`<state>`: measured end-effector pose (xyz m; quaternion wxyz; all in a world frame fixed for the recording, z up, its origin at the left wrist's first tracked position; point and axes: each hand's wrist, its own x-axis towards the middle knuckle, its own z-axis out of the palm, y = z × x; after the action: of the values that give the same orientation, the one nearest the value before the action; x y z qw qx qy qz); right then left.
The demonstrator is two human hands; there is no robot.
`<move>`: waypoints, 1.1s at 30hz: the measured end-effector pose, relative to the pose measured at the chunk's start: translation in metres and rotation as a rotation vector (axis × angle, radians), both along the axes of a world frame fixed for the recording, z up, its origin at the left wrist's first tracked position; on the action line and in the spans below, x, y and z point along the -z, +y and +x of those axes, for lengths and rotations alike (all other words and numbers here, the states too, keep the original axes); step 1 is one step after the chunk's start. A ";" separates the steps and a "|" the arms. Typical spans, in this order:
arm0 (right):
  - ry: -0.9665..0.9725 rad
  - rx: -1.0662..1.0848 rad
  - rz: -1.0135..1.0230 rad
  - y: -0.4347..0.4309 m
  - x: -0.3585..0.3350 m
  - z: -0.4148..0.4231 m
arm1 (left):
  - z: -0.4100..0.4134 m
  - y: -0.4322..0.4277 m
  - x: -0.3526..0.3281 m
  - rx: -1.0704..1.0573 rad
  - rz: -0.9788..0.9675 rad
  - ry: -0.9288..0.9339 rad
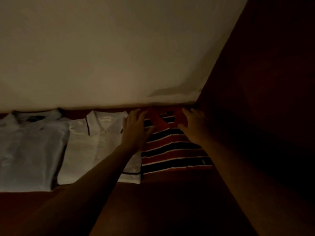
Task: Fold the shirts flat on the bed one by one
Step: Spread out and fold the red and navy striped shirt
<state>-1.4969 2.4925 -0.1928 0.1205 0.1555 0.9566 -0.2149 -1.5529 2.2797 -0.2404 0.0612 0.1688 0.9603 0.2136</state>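
My left hand (136,128) and my right hand (193,124) both reach forward to the striped shirt (173,150), which lies folded at the right end of a row of three on the bed (153,201), its red collar (154,116) up against the pale wall (119,48). My left fingers (141,114) are stretched out nearly straight and lie along the left side of that collar, the palm over the edge where the striped shirt meets the white polo (95,145) just beside it. My right fingers (188,113) are spread and straight too, laid flat on the right side of the collar. Neither hand is curled round any cloth that I can see; both seem to press or rest on the shirt, though the light is dim and my fingertips are hard to make out. The striped shirt shows red, dark and white bands, folded to a neat rectangle with its lower edge toward me. The white polo has a dark line on its collar and hem and a row of buttons down the front. Left of it, touching or slightly overlapping it, lies a pale blue shirt (29,150), also folded, collar toward the wall. On the right a dark brown panel (272,82) rises beside the bed; I cannot tell what it is.
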 end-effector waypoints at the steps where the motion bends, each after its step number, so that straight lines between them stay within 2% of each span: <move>1: -0.040 -0.027 -0.060 -0.003 0.018 0.004 | 0.007 0.004 0.014 0.055 -0.080 -0.004; 3: -0.160 -0.062 -0.125 -0.005 0.052 0.019 | 0.019 0.009 0.039 0.156 -0.269 -0.057; 5: -0.176 -0.070 -0.066 0.000 0.082 0.036 | 0.027 0.011 0.059 0.202 -0.387 -0.092; 8: -0.111 -0.059 0.039 0.005 0.104 0.049 | 0.035 0.008 0.078 0.198 -0.413 -0.045; 14: -0.121 0.009 0.103 -0.010 0.113 0.080 | 0.051 -0.001 0.081 0.258 -0.446 0.032; 19: -0.132 0.006 0.090 -0.008 0.111 0.087 | 0.059 -0.001 0.078 0.277 -0.406 0.012; 22: -0.158 -0.008 0.115 -0.007 0.107 0.082 | 0.054 0.000 0.078 0.279 -0.464 -0.053; 26: -0.295 -0.038 0.045 -0.004 0.086 0.069 | 0.038 0.004 0.064 0.316 -0.470 -0.260; 29: -0.458 -0.132 0.000 -0.003 0.041 0.039 | 0.012 0.005 0.021 0.240 -0.288 -0.458; 30: -0.458 -0.171 0.027 -0.007 0.023 0.030 | 0.006 0.000 0.003 0.192 -0.261 -0.424; 33: -0.323 -0.220 0.139 -0.033 -0.036 0.006 | -0.003 -0.029 -0.053 0.114 -0.381 -0.212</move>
<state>-1.4911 2.4592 -0.1568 0.2841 0.0904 0.9486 -0.1061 -1.5559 2.2507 -0.1878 0.2047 0.1846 0.9604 0.0414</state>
